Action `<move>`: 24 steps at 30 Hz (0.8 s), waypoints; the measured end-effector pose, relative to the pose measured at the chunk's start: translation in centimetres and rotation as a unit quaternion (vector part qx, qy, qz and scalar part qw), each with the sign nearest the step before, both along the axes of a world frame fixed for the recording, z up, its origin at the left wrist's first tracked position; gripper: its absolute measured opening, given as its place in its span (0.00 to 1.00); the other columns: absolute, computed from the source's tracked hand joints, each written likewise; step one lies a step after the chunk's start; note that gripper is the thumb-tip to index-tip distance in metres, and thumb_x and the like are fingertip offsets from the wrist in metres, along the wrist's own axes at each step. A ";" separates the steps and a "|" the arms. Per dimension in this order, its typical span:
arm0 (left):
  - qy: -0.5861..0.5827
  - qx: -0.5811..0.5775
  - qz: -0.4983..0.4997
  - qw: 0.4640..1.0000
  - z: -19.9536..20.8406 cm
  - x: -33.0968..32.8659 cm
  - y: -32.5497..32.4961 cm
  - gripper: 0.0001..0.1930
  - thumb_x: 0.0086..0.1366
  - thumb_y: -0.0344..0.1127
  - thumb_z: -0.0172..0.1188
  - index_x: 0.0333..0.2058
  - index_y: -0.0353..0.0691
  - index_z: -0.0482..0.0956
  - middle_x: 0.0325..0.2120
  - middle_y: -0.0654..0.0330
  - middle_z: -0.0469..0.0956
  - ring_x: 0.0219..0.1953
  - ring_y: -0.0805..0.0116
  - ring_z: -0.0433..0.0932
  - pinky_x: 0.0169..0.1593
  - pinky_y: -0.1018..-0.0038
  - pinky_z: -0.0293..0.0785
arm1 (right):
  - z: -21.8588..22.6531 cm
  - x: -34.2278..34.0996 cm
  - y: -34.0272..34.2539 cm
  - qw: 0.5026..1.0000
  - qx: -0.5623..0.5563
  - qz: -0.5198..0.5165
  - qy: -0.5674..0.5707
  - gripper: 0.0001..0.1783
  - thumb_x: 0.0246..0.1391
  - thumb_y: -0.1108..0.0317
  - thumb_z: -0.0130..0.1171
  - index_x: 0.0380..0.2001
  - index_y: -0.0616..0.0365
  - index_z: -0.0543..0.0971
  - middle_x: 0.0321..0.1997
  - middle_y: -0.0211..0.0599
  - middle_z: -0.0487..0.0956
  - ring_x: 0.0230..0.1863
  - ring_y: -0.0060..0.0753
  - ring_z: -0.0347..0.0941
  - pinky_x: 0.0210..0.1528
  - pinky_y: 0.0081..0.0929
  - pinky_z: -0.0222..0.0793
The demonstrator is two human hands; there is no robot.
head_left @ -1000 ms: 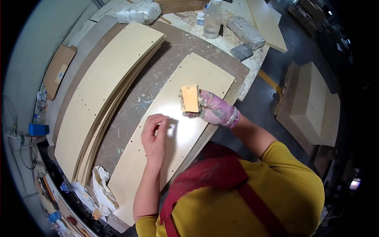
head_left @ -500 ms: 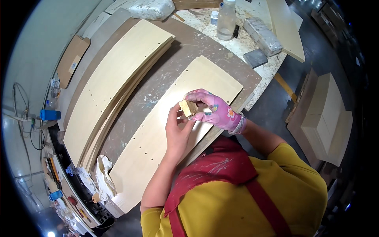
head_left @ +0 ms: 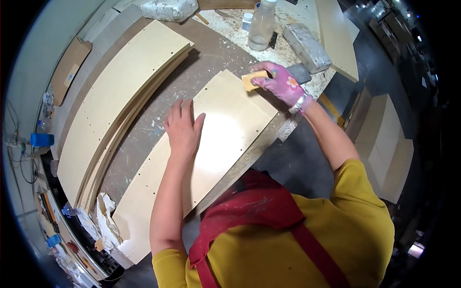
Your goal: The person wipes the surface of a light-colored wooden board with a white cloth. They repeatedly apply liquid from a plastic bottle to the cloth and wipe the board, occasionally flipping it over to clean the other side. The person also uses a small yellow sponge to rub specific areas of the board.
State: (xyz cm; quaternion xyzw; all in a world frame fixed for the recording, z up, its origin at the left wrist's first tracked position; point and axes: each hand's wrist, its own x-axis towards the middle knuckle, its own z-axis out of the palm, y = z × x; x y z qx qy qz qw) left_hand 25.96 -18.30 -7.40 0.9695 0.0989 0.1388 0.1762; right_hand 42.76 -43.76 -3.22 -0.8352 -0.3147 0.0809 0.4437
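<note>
A pale wooden panel [head_left: 211, 149] with small drilled holes along its edges lies slantwise on the table in front of me. My left hand [head_left: 182, 127] is bare and rests flat across the panel's far long edge, fingers stretched out. In a pink flowered glove, my right hand [head_left: 281, 84] grips a small yellow sanding block [head_left: 253, 80] between thumb and fingers. It holds the block at the panel's far right end; whether the block touches the wood I cannot tell.
Several curved wooden panels [head_left: 129, 77] lie stacked to the left. Along the back stand a clear bottle [head_left: 261, 29], a small white jar [head_left: 247, 21], a plastic-wrapped block [head_left: 307, 48] and a grey pad [head_left: 299, 73]. Crumpled paper [head_left: 108, 218] lies at the panel's near left end.
My hands have parted. The right one has carried the sanding block to the panel's far right end, while the left has let go of it and come down flat on the panel.
</note>
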 end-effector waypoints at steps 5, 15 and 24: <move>0.064 0.014 0.038 0.997 -1.1 0.7 -0.8 0.28 0.65 0.50 0.55 0.61 0.44 0.66 0.56 0.54 0.70 0.58 0.55 0.68 0.61 0.55 0.58 | 0.4 3.0 2.8 0.983 -0.132 0.106 -0.066 0.15 0.57 0.64 0.57 0.45 0.59 0.75 0.42 0.51 0.78 0.45 0.56 0.74 0.48 0.40 0.70; 0.074 -0.001 0.052 0.996 -0.6 0.8 -0.9 0.28 0.65 0.50 0.54 0.61 0.47 0.66 0.54 0.55 0.72 0.56 0.55 0.70 0.59 0.56 0.59 | 0.1 4.9 5.7 0.946 -0.195 0.235 -0.106 0.17 0.53 0.65 0.59 0.46 0.57 0.76 0.39 0.49 0.80 0.43 0.54 0.76 0.44 0.41 0.71; 0.078 -0.005 0.053 0.996 -0.4 0.8 -0.8 0.28 0.64 0.50 0.55 0.60 0.47 0.67 0.53 0.55 0.73 0.56 0.55 0.70 0.58 0.56 0.60 | 1.3 4.5 6.0 0.916 -0.268 0.280 -0.098 0.10 0.52 0.66 0.58 0.35 0.59 0.75 0.32 0.50 0.79 0.36 0.56 0.76 0.38 0.43 0.72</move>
